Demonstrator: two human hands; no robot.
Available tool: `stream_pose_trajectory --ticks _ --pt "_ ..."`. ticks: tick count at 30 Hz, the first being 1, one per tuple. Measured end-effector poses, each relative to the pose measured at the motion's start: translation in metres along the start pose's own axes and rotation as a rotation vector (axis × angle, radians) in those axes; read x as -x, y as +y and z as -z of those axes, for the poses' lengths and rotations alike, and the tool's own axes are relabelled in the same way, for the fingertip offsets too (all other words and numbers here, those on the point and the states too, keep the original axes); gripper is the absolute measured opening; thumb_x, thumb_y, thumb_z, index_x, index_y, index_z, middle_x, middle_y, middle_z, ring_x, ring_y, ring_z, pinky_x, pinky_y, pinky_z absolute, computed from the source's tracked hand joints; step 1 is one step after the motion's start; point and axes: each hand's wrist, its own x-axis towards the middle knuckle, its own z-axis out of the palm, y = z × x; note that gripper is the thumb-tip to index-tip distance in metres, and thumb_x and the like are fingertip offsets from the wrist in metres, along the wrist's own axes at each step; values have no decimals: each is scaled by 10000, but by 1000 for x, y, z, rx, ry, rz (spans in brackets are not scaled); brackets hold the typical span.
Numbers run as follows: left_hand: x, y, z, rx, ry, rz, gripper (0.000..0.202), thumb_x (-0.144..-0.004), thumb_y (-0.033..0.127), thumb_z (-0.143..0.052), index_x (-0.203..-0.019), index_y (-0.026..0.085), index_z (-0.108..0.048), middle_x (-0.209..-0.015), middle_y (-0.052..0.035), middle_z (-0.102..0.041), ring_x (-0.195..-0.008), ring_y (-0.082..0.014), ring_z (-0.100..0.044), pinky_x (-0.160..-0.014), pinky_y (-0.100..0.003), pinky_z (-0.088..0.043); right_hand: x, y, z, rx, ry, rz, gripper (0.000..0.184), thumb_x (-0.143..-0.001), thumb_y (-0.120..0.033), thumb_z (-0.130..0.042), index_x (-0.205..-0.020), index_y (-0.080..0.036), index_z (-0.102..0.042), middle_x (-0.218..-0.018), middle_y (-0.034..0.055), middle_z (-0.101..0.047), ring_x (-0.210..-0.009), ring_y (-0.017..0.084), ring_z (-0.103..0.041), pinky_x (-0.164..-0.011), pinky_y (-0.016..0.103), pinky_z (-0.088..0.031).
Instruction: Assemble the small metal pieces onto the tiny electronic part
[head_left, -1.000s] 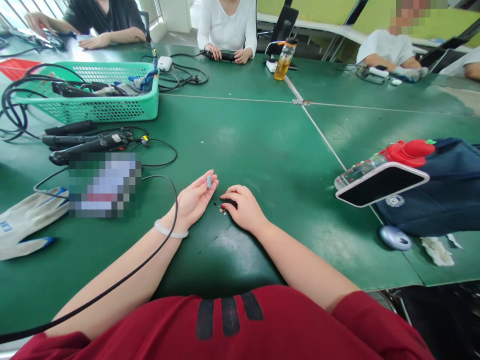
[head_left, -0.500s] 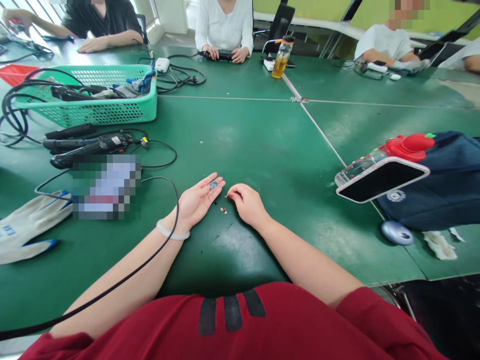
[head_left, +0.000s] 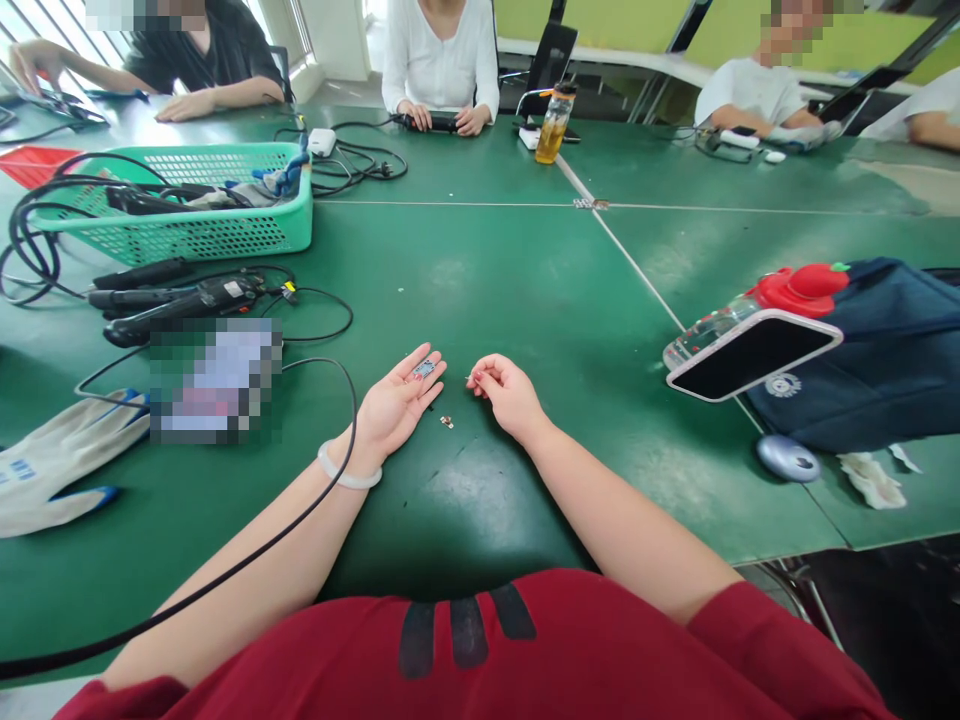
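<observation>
My left hand point(head_left: 396, 402) rests palm up on the green table point(head_left: 525, 300), fingers stretched out, with a small grey-blue part point(head_left: 424, 369) lying on the fingertips. My right hand point(head_left: 508, 393) is just to its right, fingers curled in a pinch on something tiny that I cannot make out. A small loose part point(head_left: 446, 421) lies on the table between the two hands. A white bangle point(head_left: 346, 474) circles my left wrist.
A green basket point(head_left: 180, 205) of cables and black tools point(head_left: 172, 295) sit at the left, with a work glove point(head_left: 52, 470). A phone point(head_left: 754, 352) leans on a red-capped bottle point(head_left: 795, 290) and a navy bag point(head_left: 877, 350) at right. Other people sit across.
My left hand has flattened, so the grey part now lies on the open fingers. My right hand has lifted off the table and closed into a pinch, leaving one small part behind.
</observation>
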Motion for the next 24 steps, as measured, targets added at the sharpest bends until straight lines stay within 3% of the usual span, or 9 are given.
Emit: stream_pose_trajectory --ticks 5,11,18,24 --pt "-1 -1 2 24 -7 -1 586 -796 69 -543 -1340 278 -481 -1446 -65 -452 -1299 -178 -464 -1102 -369 -335 0 0 2 -50 4 -13 245 -749 -417 -627 -821 -202 -535 -706 -13 -602 -624 107 -510 -666 284 -422" --pt "-3 -5 6 -35 -20 -42 481 -811 106 -531 -1251 299 -557 -1427 -42 -475 -1297 -189 -466 -1102 -402 -327 0 -1 3 -58 -1 -18 258 -745 -433 -632 -816 -207 -531 -684 -22 -582 -618 106 -496 -654 282 -416" --pt "-6 -8 8 -16 -18 -78 311 -798 124 -573 -1073 254 -637 -1349 -44 -549 -1247 -199 -516 -1090 -426 -334 0 -1 3 -40 -8 4 235 -769 -426 -610 -796 -207 -530 -659 -32 -554 -609 104 -481 -654 279 -405" --pt "-4 -7 2 32 4 -66 286 -797 126 -602 -1062 224 -644 -1300 -53 -580 -1114 -176 -601 -1041 -399 -398 -3 -1 2 -60 -16 -13 215 -749 -386 -627 -816 -204 -535 -698 -23 -595 -619 103 -498 -659 278 -413"
